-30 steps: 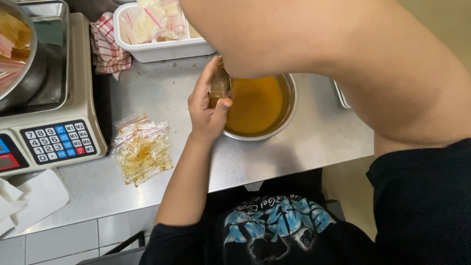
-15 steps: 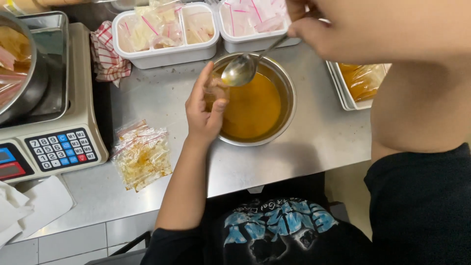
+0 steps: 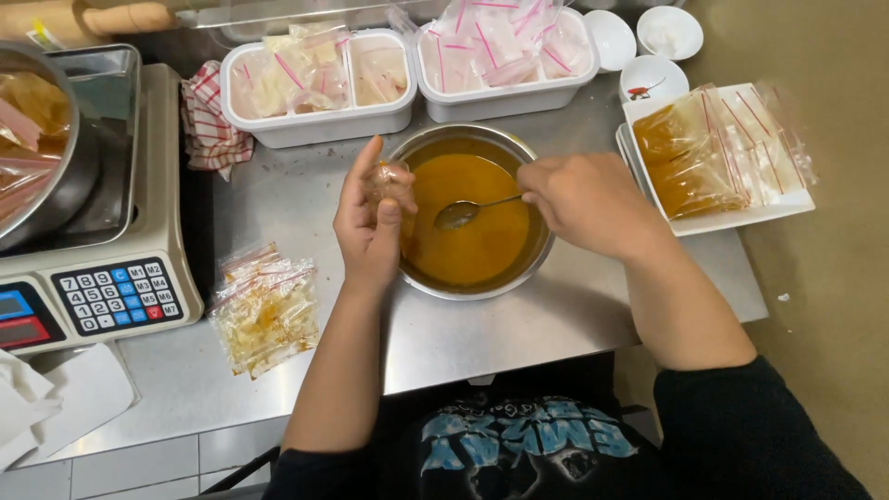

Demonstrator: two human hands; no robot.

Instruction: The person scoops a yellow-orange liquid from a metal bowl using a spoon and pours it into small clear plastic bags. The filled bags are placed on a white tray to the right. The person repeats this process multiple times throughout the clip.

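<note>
The left hand [image 3: 370, 227] grips a small clear bag [image 3: 384, 176] at the bowl [image 3: 519, 268] rim; the right hand [image 3: 583, 204] pinches a spoon [image 3: 468, 211] over the sauce, trays close behind.

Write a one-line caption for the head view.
Left hand holds a small clear bag beside a steel bowl of orange sauce; right hand holds a spoon.

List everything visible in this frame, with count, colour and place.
Bowl: one, steel, orange sauce, centre.
Spoon: one, metal, over the sauce.
Small bag: one, clear, at bowl's left rim.
Tubs: two, white, behind the bowl, holding clear bags.
Tray: one, white, right, filled bags.
Bag pile: clear, left of the bowl.
Scale: one, grey, far left.
Cloth: red-checked, beside the scale.
Small dishes: three, white, top right.
Left hand: holds the small bag.
Right hand: holds the spoon.
</note>
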